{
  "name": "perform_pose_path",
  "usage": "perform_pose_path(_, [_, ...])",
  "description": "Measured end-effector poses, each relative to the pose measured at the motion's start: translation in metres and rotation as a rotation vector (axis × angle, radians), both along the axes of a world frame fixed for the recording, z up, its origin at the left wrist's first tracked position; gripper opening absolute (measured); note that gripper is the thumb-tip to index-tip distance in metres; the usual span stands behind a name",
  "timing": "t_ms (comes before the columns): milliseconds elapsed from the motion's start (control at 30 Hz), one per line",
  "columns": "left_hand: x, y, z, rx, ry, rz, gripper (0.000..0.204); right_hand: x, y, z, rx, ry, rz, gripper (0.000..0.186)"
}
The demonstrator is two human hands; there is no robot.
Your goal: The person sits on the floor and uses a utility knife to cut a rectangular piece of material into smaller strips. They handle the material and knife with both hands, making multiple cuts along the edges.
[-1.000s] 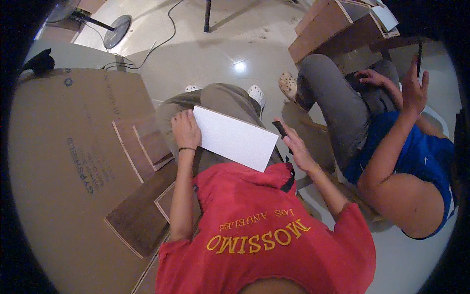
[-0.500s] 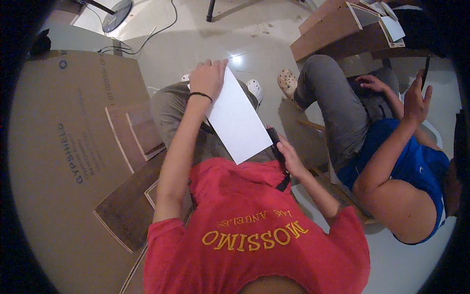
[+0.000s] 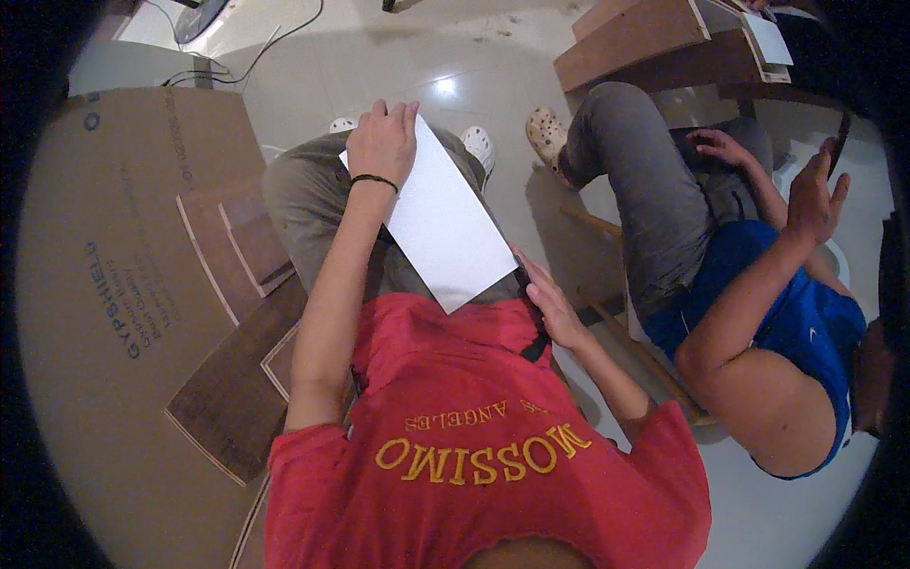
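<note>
A white rectangular board (image 3: 445, 232) lies slanted across my lap. My left hand (image 3: 379, 142) is closed over its upper end. At the board's lower right edge, my right hand (image 3: 548, 294) holds a slim black object (image 3: 522, 277), partly hidden by the board and my fingers; I cannot make out what kind of tool it is.
Plywood pieces (image 3: 223, 389) lie at my left on a large brown board (image 3: 114, 427). A co-worker in blue (image 3: 758, 275) sits close on my right, holding a dark object. Wooden boxes (image 3: 635, 52) stand at upper right; cables (image 3: 251, 71) run across the floor (image 3: 379, 66).
Over the last second my left hand has moved forward and the board has turned from crosswise to slanting away from me. My right hand with the black object has come in against the board's edge.
</note>
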State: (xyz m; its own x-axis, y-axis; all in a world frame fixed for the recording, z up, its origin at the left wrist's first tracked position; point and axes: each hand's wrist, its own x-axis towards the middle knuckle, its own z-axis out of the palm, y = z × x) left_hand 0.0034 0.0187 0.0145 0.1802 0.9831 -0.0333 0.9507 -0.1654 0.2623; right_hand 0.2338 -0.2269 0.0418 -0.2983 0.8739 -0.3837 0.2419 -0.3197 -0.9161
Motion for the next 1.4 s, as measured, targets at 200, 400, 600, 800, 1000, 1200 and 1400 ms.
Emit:
perform_pose_path(200, [0.003,0.001,-0.002,0.036,0.041,-0.006,0.044,-0.028,0.041,-0.021,0.035,0.012,-0.042,0.062])
perform_pose_path(400, [-0.007,-0.005,-0.012,0.122,0.047,0.020,0.041,-0.011,-0.006,-0.004,0.064,-0.092,0.039,0.060])
perform_pose_path(600, [0.002,-0.003,-0.005,0.044,0.048,0.025,0.041,-0.025,0.039,0.001,0.004,-0.099,0.024,0.061])
perform_pose_path(800, [-0.004,-0.005,-0.009,0.103,0.016,0.033,0.040,-0.010,-0.003,-0.002,0.054,-0.138,0.088,0.060])
perform_pose_path(1000, [0.001,-0.006,-0.004,0.086,0.022,0.025,0.040,-0.028,0.027,-0.006,-0.005,-0.138,0.007,0.061])
perform_pose_path(1200, [-0.004,-0.004,-0.010,0.110,0.006,0.030,0.039,-0.015,0.001,-0.001,-0.004,-0.144,0.039,0.060])
perform_pose_path(1400, [-0.005,-0.004,-0.013,0.092,0.005,0.027,0.040,-0.023,0.005,0.000,0.016,-0.168,0.030,0.065])
